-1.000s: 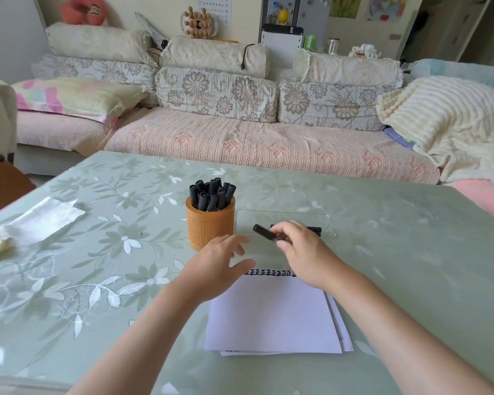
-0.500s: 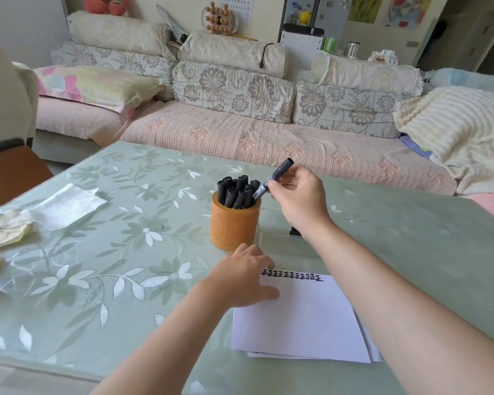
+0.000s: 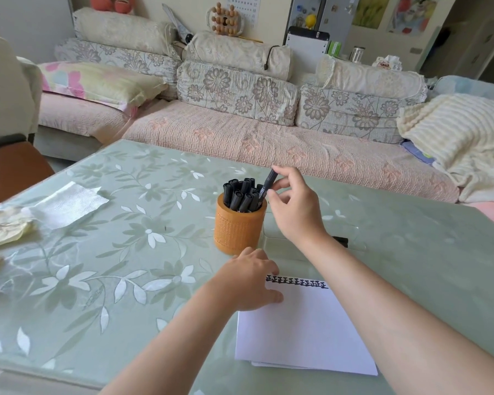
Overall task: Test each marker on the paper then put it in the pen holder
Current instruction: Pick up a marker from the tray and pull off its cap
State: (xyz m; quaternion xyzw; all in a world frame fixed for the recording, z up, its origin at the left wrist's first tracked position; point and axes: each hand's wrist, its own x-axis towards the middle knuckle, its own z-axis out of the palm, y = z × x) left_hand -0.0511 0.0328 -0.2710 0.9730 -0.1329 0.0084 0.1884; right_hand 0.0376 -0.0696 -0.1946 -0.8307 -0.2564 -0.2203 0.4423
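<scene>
An orange pen holder (image 3: 238, 230) stands mid-table, packed with several black markers. My right hand (image 3: 294, 206) pinches one black marker (image 3: 268, 183) between thumb and fingers, its lower end going into the holder's right side. A stack of white paper (image 3: 303, 329) lies in front of the holder, with a row of black test marks along its top edge. My left hand (image 3: 247, 280) rests on the paper's upper left corner, fingers lightly curled. Another black marker (image 3: 341, 240) lies on the table behind my right forearm, mostly hidden.
The table (image 3: 111, 252) has a glossy green floral cover. White tissue (image 3: 66, 203) and crumpled paper (image 3: 3, 226) lie at the left. A brown chair seat (image 3: 9, 169) stands at the left edge; a sofa (image 3: 268, 143) runs behind the table.
My right hand picked the marker up from the table, lifted it over the holder and now lowers its tip into the holder. My left hand settled onto the paper's corner.
</scene>
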